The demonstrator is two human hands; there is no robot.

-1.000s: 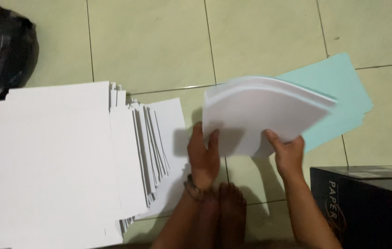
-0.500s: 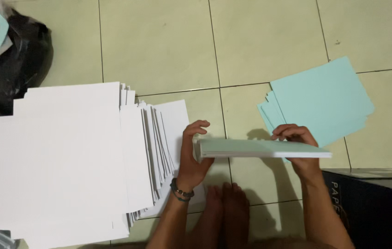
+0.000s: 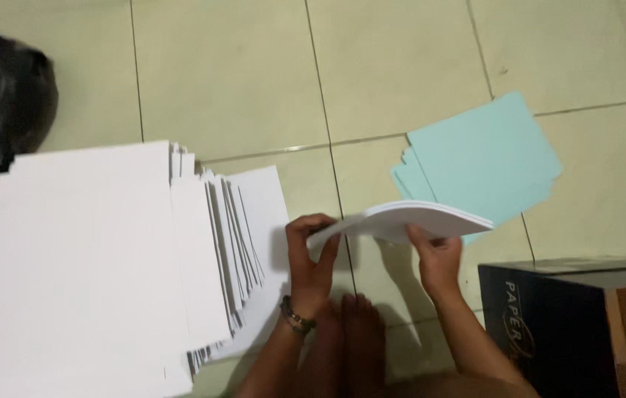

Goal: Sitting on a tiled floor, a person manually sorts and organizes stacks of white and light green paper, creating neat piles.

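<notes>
Both my hands hold a thin bundle of white paper (image 3: 401, 219) just above the tiled floor, seen nearly edge-on and slightly bowed. My left hand (image 3: 313, 258), with a dark bracelet at the wrist, grips its left end. My right hand (image 3: 438, 258) grips it from below near the middle. Under the bundle's far end lies a small pile of light blue sheets (image 3: 486, 155). To the left spreads a big fanned heap of white sheets (image 3: 107, 258). My bare feet (image 3: 350, 339) rest on the floor between my arms.
A dark blue cardboard box (image 3: 563, 324) stands at the lower right, right beside my right forearm. A black bag (image 3: 4, 110) sits at the upper left edge. Pale green floor tiles (image 3: 239, 66) fill the top of the view.
The bundle was tilted showing its broad face, then went flat and edge-on; now it is bowed slightly, with its left end lower in my left hand.
</notes>
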